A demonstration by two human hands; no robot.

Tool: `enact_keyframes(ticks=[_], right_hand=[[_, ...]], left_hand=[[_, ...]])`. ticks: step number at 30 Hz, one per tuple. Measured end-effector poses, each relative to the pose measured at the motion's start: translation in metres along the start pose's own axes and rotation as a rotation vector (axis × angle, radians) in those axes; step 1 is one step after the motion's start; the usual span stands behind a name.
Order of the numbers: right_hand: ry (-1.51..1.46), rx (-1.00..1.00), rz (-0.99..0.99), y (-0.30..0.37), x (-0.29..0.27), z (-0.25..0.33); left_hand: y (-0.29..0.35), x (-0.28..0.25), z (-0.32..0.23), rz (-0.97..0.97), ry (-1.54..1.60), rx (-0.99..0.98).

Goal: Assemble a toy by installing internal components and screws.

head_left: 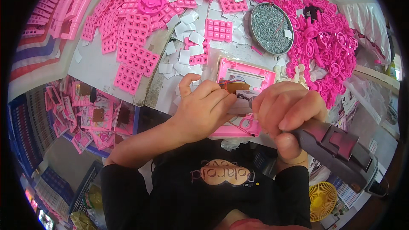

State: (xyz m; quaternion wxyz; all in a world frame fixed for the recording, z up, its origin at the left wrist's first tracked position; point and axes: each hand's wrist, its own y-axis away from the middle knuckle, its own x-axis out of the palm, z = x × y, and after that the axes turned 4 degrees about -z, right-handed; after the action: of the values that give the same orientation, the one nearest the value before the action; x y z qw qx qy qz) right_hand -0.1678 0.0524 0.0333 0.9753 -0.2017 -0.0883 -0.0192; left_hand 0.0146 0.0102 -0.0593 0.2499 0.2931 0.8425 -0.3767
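My right hand (289,108) is wrapped round a dark electric screwdriver (336,151), its bit (245,97) pointing left. Close to the bit tip, the bent fingers of my left hand (202,108) are drawn together, one finger lifted away at the far side; whatever lies between them is hidden. Beside these fingertips is a small brown circuit board (235,86) with thin wires. It lies over an open pink plastic casing (266,75). A second pink casing part (230,131) with a round opening sits nearer to me, partly covered by my hands.
A round metal tray (254,27) of small screws stands beyond the casing. Pink keypads (136,34) and white paper pieces (196,50) spread to its left, pink ring-shaped parts (326,42) to its right. Bagged pink pieces (96,117) fill a bin at left; a yellow basket (322,200) stands lower right.
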Motion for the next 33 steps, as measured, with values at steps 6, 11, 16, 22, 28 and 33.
enact_keyframes(ticks=[6, 11, 16, 22, 28, 33], right_hand=[[0.012, -0.009, -0.011, 0.001, 0.0, -0.001], [-0.097, 0.023, 0.075, -0.001, -0.007, 0.003], [-0.164, -0.008, 0.008, 0.001, -0.016, 0.004], [0.397, 0.444, -0.064, 0.036, -0.054, 0.011], [1.039, 0.03, 0.204, 0.069, -0.056, -0.011], [1.035, -0.088, 0.174, 0.068, -0.06, -0.013]], left_hand=[[-0.001, -0.001, 0.0, 0.005, 0.005, -0.006], [-0.001, -0.001, 0.0, 0.002, 0.003, -0.007], [-0.004, -0.006, 0.0, 0.034, 0.015, -0.008], [-0.007, -0.013, 0.001, 0.026, -0.034, -0.027], [-0.017, -0.012, 0.007, 0.147, -0.014, 0.058], [-0.017, -0.012, 0.015, 0.179, 0.204, -0.097]])
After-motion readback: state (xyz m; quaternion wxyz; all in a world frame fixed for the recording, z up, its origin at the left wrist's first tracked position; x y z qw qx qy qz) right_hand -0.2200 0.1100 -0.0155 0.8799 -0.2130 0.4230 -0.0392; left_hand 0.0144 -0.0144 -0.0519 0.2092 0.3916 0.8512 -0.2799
